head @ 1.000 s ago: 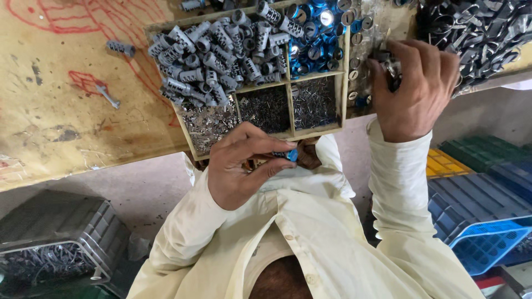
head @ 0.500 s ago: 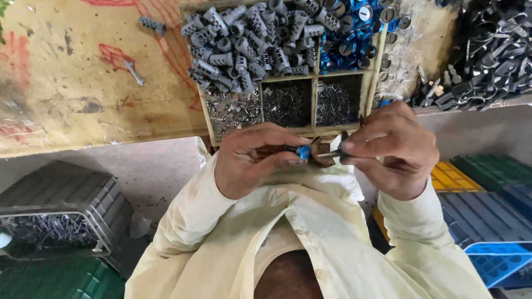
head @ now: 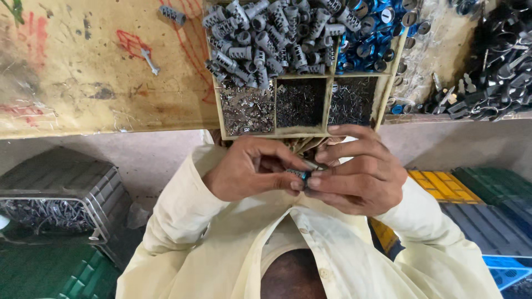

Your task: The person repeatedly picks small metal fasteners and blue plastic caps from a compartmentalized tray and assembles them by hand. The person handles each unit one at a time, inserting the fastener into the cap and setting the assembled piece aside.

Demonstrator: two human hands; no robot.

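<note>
Below the tray (head: 219, 119), both hands (head: 252, 169) pinch a small part (head: 299, 174).

This is a small assembly workshop. A scuffed, paint-stained wooden workbench (head: 100, 72) carries a divided wooden tray (head: 302, 133) of grey ribbed metal cylinders (head: 266, 33), blue caps (head: 368, 44) and tiny pins. Stacked plastic crates (head: 476, 210) sit on the floor.

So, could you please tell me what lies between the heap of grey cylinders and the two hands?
In the head view, three small tray compartments of tiny metal parts lie between the grey cylinders and the left hand and right hand.
</note>
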